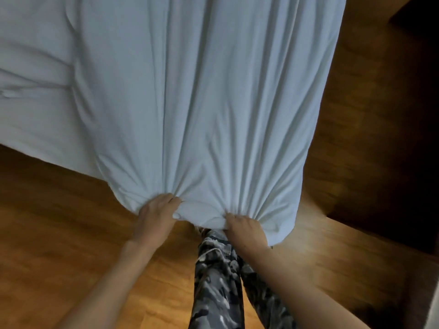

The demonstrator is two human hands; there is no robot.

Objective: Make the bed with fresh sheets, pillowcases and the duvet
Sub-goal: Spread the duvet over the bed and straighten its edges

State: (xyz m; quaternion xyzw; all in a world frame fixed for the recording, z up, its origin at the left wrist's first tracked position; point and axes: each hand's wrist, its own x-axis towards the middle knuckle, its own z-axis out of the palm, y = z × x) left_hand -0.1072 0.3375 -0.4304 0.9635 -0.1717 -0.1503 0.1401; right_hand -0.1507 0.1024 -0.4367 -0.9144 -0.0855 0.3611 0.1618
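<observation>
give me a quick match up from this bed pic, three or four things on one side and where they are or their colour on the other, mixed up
Things:
1. sheet
2. floor
3. trousers
4. left hand

Descriptions:
a. camouflage pattern
b. grips the sheet's bunched near edge, left of the other hand
c. white, pulled into long folds
d. brown wood

Pairs: 1-c, 2-d, 3-a, 4-b

Ahead, 12 o'clock: I see the white sheet (pixel 190 91) filling the view, pulled taut in folds — no way through it.
Hands: my left hand (pixel 158 216) and right hand (pixel 244 230) both grip its near edge, bunched cloth between them.
Below, 6 o'clock: camouflage-trousered legs (pixel 218 281) block the middle.
8 o'clock: bare wooden floor (pixel 59 222) — open passage.
3 o'clock: open floor, dark in shadow.
</observation>
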